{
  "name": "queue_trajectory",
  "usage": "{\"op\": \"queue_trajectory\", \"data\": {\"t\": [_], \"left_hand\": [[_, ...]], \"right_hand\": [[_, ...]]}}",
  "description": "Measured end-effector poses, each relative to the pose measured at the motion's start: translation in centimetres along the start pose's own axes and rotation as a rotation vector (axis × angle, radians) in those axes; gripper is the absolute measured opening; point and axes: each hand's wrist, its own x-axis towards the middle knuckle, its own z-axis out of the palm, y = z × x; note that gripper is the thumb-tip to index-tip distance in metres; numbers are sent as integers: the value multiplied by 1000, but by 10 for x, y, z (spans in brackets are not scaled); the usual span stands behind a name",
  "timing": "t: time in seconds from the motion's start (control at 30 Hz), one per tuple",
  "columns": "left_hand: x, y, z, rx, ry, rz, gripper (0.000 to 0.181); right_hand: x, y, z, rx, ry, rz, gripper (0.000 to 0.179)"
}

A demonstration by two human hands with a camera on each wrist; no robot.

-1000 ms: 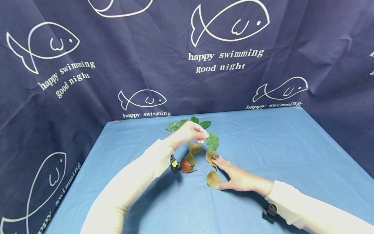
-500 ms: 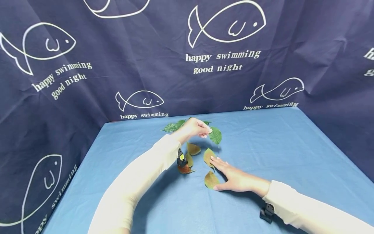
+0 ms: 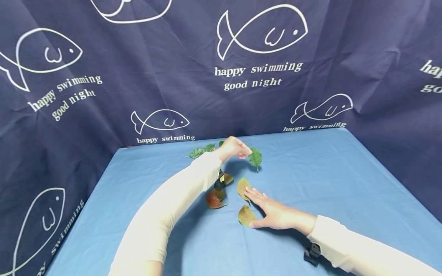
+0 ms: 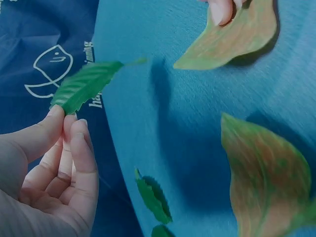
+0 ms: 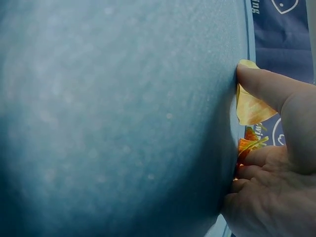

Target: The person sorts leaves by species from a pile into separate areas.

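Plainly, the left hand (image 3: 237, 147) pinches a green leaf (image 4: 85, 87) by its end, above the worktop (image 3: 310, 165) toward its back edge. Thumb and fingers wide apart, the right hand (image 3: 274, 212) touches the farther brownish leaf (image 3: 243, 188) and the nearer brownish leaf (image 3: 246, 216). Leftward lies a red leaf (image 3: 214, 201); other green leaves (image 3: 197, 153) lie by the back edge.

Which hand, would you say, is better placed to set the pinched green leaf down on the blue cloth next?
Probably the left hand: it pinches the serrated green leaf by the end opposite its stem. The right hand is spread at two yellow-brown leaves nearer the person, so it seems less handy.
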Motion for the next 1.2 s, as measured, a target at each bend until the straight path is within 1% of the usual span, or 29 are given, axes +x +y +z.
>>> {"op": "queue_trajectory", "data": {"t": [0.07, 0.17, 0.3, 0.4, 0.5, 0.6, 0.73, 0.87, 0.97, 1.13, 1.2], "left_hand": [[5, -2, 3, -8, 11, -7, 18], [15, -1, 6, -12, 48, -30, 17], [28, 2, 8, -32, 140, -72, 14], [38, 2, 8, -46, 189, -115, 13], [47, 1, 9, -31, 194, -156, 13], [54, 0, 9, 12, 199, -174, 13], [61, 1, 8, 69, 244, -193, 10], [69, 0, 8, 107, 257, -231, 10], [74, -2, 8, 135, 265, -241, 11], [80, 0, 7, 151, 332, -236, 14], [81, 2, 8, 154, 342, -239, 15]], "right_hand": [[0, 0, 1, 14, 0, 3, 92], [0, 1, 2, 26, 1, -2, 92], [1, 3, 1, 12, 13, -11, 92], [0, 4, 2, -1, 16, -16, 91], [-1, 4, 3, -1, 12, -8, 90], [-2, 2, 2, 8, 12, -12, 90], [-1, 0, 1, 3, 15, -26, 90], [0, 0, 2, 12, -10, -2, 90], [1, 0, 3, 21, -27, 9, 90], [1, 3, 4, 29, -14, 0, 90], [1, 4, 3, 32, -10, -4, 90]]}}
